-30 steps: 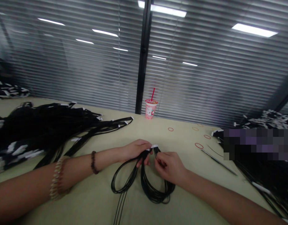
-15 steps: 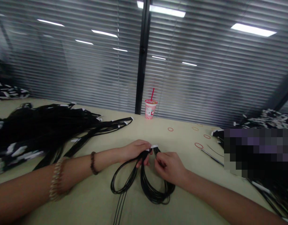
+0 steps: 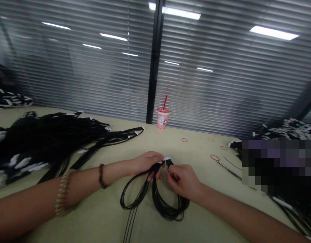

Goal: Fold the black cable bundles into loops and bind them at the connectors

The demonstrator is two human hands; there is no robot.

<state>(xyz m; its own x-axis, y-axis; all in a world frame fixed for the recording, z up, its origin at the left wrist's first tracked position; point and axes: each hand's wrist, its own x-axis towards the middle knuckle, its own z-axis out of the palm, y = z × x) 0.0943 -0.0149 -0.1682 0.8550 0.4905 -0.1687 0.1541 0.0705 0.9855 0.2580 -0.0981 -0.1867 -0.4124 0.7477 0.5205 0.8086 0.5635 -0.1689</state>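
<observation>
both hands (image 3: 146,163) (image 3: 185,180) on cables (image 3: 167,212), unchanged

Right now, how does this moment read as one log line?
left hand: holds black cables; right hand: pinches same cables; white connector: by left hand; pink cup: beyond

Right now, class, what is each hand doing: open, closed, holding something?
Left hand: closed, holding black wires.
Right hand: closed, pinching the same wires.

The left hand (image 3: 145,162) holds a looped bunch of black wires (image 3: 165,211) near a white plug (image 3: 167,158). The right hand (image 3: 185,179) pinches the same bunch. A pink cup (image 3: 162,120) with a red straw (image 3: 165,102) stands on the table (image 3: 142,143). A big wire pile (image 3: 59,135) lies on the left.
</observation>
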